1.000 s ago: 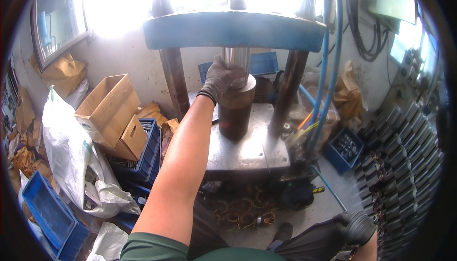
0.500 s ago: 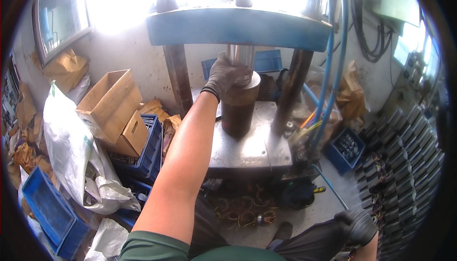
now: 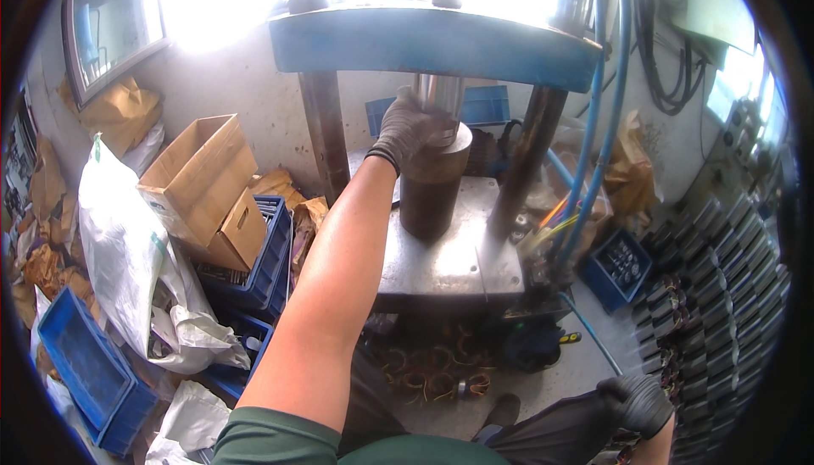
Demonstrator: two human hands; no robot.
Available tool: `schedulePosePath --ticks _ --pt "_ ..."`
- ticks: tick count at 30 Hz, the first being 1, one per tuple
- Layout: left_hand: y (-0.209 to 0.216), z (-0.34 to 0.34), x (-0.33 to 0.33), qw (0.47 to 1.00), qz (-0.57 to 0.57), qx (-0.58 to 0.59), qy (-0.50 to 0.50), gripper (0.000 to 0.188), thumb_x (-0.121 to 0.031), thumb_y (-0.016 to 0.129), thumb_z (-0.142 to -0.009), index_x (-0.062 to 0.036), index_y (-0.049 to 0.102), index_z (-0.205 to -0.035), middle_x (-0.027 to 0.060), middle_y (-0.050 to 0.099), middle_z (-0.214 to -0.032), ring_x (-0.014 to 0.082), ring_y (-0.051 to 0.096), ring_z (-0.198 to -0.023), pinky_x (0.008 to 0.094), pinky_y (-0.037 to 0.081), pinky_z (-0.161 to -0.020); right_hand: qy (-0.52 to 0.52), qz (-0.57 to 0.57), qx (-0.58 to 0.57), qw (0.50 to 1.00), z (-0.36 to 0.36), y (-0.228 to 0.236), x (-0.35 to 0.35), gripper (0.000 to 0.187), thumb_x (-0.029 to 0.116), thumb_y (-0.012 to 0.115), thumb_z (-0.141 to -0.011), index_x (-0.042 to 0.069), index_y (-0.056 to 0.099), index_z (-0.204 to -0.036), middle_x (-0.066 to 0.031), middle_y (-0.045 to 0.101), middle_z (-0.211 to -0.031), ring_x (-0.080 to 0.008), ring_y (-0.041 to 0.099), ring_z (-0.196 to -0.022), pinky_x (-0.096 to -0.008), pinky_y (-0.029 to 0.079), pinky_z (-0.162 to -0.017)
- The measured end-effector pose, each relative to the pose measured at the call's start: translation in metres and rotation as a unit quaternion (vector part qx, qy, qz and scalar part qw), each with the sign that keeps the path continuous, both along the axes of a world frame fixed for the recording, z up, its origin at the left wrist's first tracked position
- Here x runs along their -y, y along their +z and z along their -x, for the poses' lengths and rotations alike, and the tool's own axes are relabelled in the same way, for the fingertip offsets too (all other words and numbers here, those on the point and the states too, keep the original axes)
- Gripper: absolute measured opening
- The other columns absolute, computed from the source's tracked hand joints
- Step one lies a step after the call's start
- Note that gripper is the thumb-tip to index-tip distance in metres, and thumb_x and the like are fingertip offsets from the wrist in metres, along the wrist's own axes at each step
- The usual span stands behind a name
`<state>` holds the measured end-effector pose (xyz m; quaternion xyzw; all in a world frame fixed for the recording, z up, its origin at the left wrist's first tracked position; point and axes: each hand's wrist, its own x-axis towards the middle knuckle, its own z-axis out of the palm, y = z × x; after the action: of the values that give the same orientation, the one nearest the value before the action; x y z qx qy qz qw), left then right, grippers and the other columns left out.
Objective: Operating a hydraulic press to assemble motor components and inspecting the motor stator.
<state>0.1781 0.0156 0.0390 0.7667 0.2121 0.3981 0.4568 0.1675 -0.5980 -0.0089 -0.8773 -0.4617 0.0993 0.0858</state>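
Note:
Gloved in grey, my left hand [image 3: 410, 133] reaches forward, its fingers curled round the lower part of a shiny metal cylinder [image 3: 443, 92] under the press's blue crossbeam [image 3: 432, 39]. Directly below stands a thick dark steel cylinder [image 3: 427, 202] with a pale top rim, upright on the press's metal bed plate [image 3: 424, 272]. The fingers hide part of where the two cylinders meet. At the lower right, my right hand [image 3: 638, 401], also gloved, is closed at the end of a thin blue lever [image 3: 592, 335] slanting down from the press.
Dark posts [image 3: 529, 155] flank the bed, with blue hoses [image 3: 600, 147] to the right. Cardboard boxes [image 3: 193, 185], a white sack [image 3: 127, 253] and blue crates [image 3: 89, 372] crowd the left. Stacked metal parts [image 3: 721, 295] line the right, beside a blue bin [image 3: 617, 270].
The view has shifted slightly, so the press appears a little further right and higher. Both hands keep their places on the shiny cylinder and the lever.

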Motion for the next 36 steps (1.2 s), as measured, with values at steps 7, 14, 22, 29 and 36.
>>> schedulePosePath --ticks 7,14,22,29,36 --pt "0.001 0.0 0.0 1.0 0.009 -0.003 -0.007 0.074 -0.032 0.094 -0.07 0.0058 0.054 -0.119 0.0231 0.072 -0.108 0.0285 0.073 -0.101 0.0377 0.058 -0.09 -0.042 -0.094 0.037 0.994 0.005 0.004 -0.005 0.026 0.015 0.071 -0.08 0.006 0.077 -0.103 -0.0193 0.075 -0.088 -0.0391 0.074 -0.083 -0.0444 0.058 -0.076" --pt "0.0 0.0 -0.001 1.0 0.006 0.001 -0.011 0.077 -0.033 0.095 -0.065 0.0065 0.056 -0.118 0.023 0.073 -0.108 0.0285 0.072 -0.102 0.0374 0.057 -0.091 -0.031 -0.049 -0.002 0.998 0.003 0.001 -0.004 0.023 0.014 0.07 -0.081 0.007 0.078 -0.102 -0.0188 0.075 -0.088 -0.0381 0.074 -0.083 -0.0436 0.059 -0.076" --pt "0.002 0.003 0.0 1.0 0.004 0.009 -0.009 0.077 -0.034 0.095 -0.063 0.0062 0.057 -0.117 0.0223 0.073 -0.106 0.0281 0.072 -0.1 0.0368 0.057 -0.09 0.011 -0.084 0.021 0.996 0.002 0.001 -0.006 0.023 0.004 0.066 -0.081 0.008 0.076 -0.102 -0.0173 0.074 -0.085 -0.0391 0.073 -0.08 -0.0451 0.058 -0.076" --pt "0.009 0.008 0.009 0.999 -0.013 -0.033 0.01 0.089 -0.038 0.093 -0.066 0.0059 0.05 -0.13 0.0255 0.07 -0.116 0.0334 0.071 -0.11 0.0385 0.055 -0.097 -0.03 -0.129 0.079 0.988 0.0 0.009 -0.015 0.021 -0.001 0.064 -0.081 0.004 0.074 -0.099 -0.0193 0.073 -0.085 -0.0385 0.072 -0.08 -0.0456 0.057 -0.074" --pt "0.016 0.008 0.028 0.999 -0.012 -0.007 0.036 0.107 -0.039 0.086 -0.069 0.0034 0.031 -0.151 0.0275 0.063 -0.133 0.038 0.065 -0.124 0.0418 0.052 -0.106 -0.072 -0.303 0.297 0.903 -0.07 0.059 -0.09 0.005 0.004 0.068 -0.087 0.001 0.065 -0.088 -0.0208 0.065 -0.084 -0.0411 0.066 -0.08 -0.0474 0.052 -0.074"
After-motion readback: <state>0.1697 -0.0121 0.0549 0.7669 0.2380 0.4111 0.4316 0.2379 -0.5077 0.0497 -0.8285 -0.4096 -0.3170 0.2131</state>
